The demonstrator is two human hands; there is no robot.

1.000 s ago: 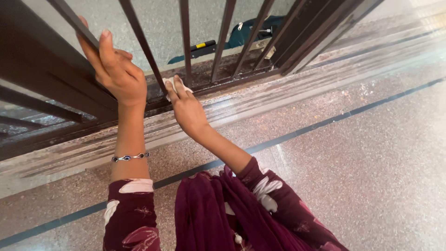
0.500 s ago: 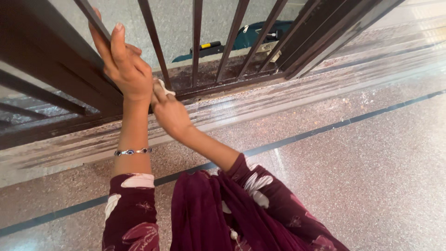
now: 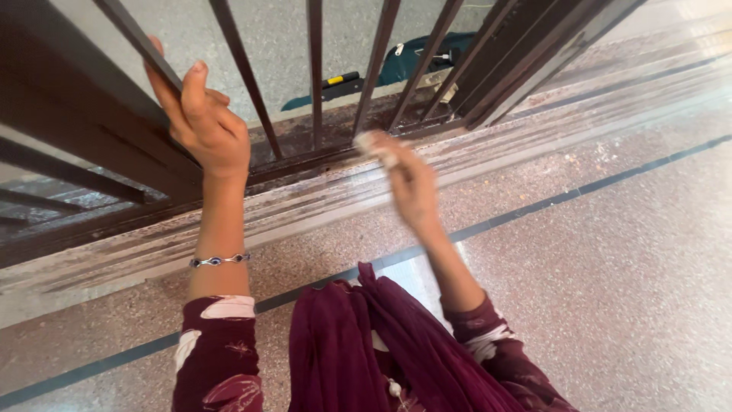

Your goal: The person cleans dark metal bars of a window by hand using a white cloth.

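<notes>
The left hand [image 3: 200, 122] is wrapped tight around a dark metal bar [image 3: 137, 42] of the gate, up at ten o'clock, bracing the body. The right hand [image 3: 408, 183], blurred with motion, pinches a small pale cloth [image 3: 374, 143] in closed fingers, pressing it at the gate's bottom rail [image 3: 320, 156] near twelve o'clock. The cloth sits right at the foot of a bar, touching the grimy rail. To wipe well here, it looks wise to keep the cloth flat, run it along the rail and work into the corners where bars meet it. No container is near the hands; beyond the bars, at one o'clock, lies a dark green bag [image 3: 415, 57], contents unclear.
</notes>
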